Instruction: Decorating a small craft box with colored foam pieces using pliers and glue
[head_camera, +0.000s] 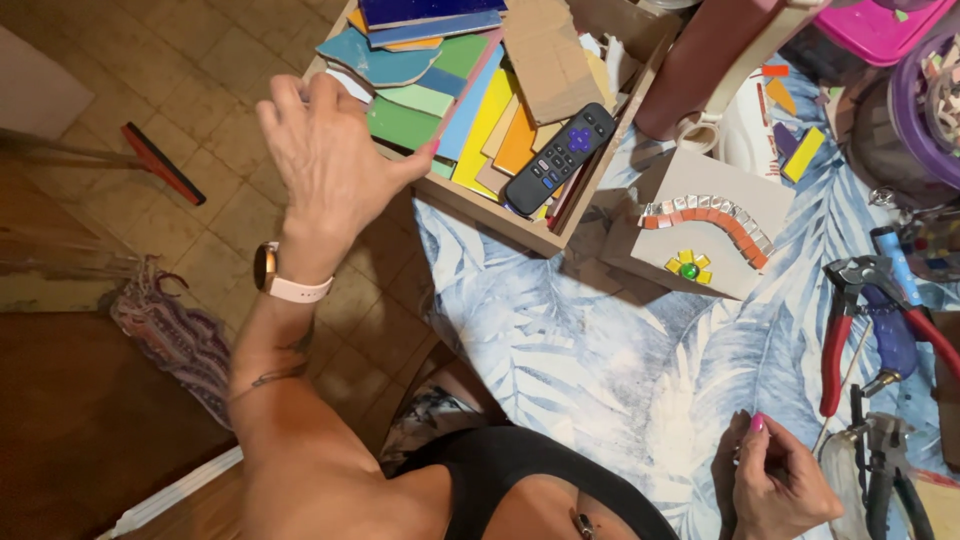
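2 hands at work: my left hand (325, 160) reaches into the wooden box (520, 225) of coloured tiles (470, 110), fingers spread, gripping nothing yet. I judge I'm choosing a piece; next calls for pinching 1 tile. My right hand (780, 485) rests curled on the tablecloth (600, 370), contents unclear.

Top edge: the wooden box of coloured tile pieces (540, 232) was cut off, so its far side was not seen.
Left hand (325, 150): it covered some tiles, and its fingertips were hidden.
Right hand (775, 480): what it pinched was too small to tell.
Right edge: the purple round container (915, 100) was partly out of the picture.
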